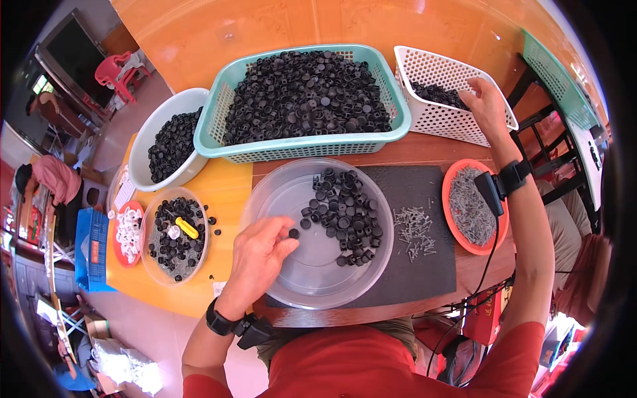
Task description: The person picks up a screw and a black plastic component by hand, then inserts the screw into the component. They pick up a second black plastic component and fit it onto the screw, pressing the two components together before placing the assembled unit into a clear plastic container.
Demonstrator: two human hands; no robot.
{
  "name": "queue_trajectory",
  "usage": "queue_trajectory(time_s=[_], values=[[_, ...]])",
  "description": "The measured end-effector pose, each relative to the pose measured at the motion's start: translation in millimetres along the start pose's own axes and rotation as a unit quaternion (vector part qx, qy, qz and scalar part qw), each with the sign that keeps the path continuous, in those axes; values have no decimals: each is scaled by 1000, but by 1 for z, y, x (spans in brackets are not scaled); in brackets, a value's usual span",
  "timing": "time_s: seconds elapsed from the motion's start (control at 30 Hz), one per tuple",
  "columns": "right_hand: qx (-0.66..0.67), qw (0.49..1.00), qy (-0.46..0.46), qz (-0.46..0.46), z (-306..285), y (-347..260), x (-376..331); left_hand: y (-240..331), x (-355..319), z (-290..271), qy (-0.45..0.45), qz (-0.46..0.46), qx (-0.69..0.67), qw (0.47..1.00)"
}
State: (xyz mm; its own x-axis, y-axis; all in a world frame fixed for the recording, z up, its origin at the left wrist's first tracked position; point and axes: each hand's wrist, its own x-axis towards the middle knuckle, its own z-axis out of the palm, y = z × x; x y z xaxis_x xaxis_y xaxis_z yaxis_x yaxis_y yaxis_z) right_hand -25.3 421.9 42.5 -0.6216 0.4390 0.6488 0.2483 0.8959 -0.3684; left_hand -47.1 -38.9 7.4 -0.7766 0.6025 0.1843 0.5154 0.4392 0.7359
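Observation:
My left hand (pixel 257 255) is closed in a pinch on a small round black plastic cap (pixel 294 233). It hovers over the left side of a wide clear plastic basin (pixel 282 292). Inside the basin, on the right, lies a loose heap of black caps (pixel 342 215). My right hand (pixel 488 109) is raised over the right side of a white perforated basket (pixel 451 126). Its fingers are curved with the tips apart, and nothing shows between them. Small black parts (pixel 438 94) lie in that basket, next to the fingertips.
A green basket (pixel 305 154) heaped with black parts stands behind the basin. Loose screws (pixel 415 229) lie on a dark mat (pixel 424 282), beside a red tray (pixel 448 222) of screws. At left are a white tub (pixel 139 156) and a bowl (pixel 149 255) with a yellow tool (pixel 187 227).

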Motion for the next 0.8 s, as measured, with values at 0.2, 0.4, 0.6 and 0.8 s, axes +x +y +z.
queue_trajectory(time_s=[0.2,0.4,0.6,0.8], values=[[3,998,-63,24,-1,-53,-37,0,22,0,-25,67,112,991],[90,990,-109,18,-16,-70,-97,-1,27,15,-118,93,120,981],[196,961,-157,117,-48,-79,-133,5,13,3,-178,108,58,976],[238,946,-157,156,-65,-75,-165,8,15,0,-144,43,41,988]])
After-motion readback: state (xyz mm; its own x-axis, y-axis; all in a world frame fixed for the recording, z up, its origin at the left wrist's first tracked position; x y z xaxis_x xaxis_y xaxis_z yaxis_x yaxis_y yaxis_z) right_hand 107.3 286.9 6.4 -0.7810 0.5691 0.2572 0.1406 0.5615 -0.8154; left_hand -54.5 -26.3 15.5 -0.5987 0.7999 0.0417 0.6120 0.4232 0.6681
